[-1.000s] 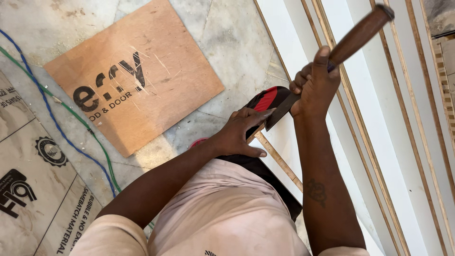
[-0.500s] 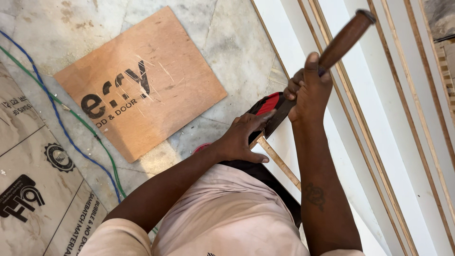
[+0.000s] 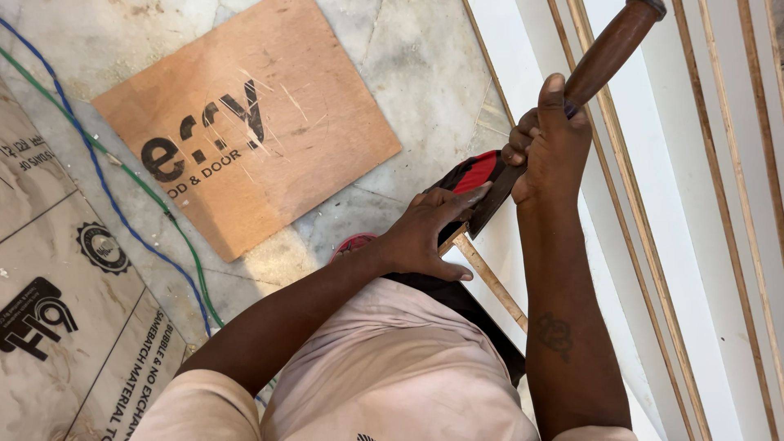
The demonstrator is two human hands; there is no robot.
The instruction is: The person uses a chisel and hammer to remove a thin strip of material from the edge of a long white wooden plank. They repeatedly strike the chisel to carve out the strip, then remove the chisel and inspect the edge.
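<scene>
Overhead, right hand (image 3: 549, 145) grip clenches the wooden handle (image 3: 608, 51); left hand (image 3: 429, 233) presses flat, fingers released.

Right hand (image 3: 549, 147) at upper centre-right, wrapped around tool handle (image 3: 611, 51); handle runs up-right to frame's top edge. Tool's blade (image 3: 490, 200) slants down-left from that hand. Left hand (image 3: 431, 233) just left of and below right hand, fingertips touching blade. Thin wooden strip (image 3: 490, 282) under left hand, running down-right. Plywood board (image 3: 245, 122) flat on floor, left of both hands. Two cables (image 3: 122, 196) left of board, running diagonally. Cardboard sheet (image 3: 57, 327) at far lower left. Moulded panel (image 3: 694, 245) along right side.
</scene>
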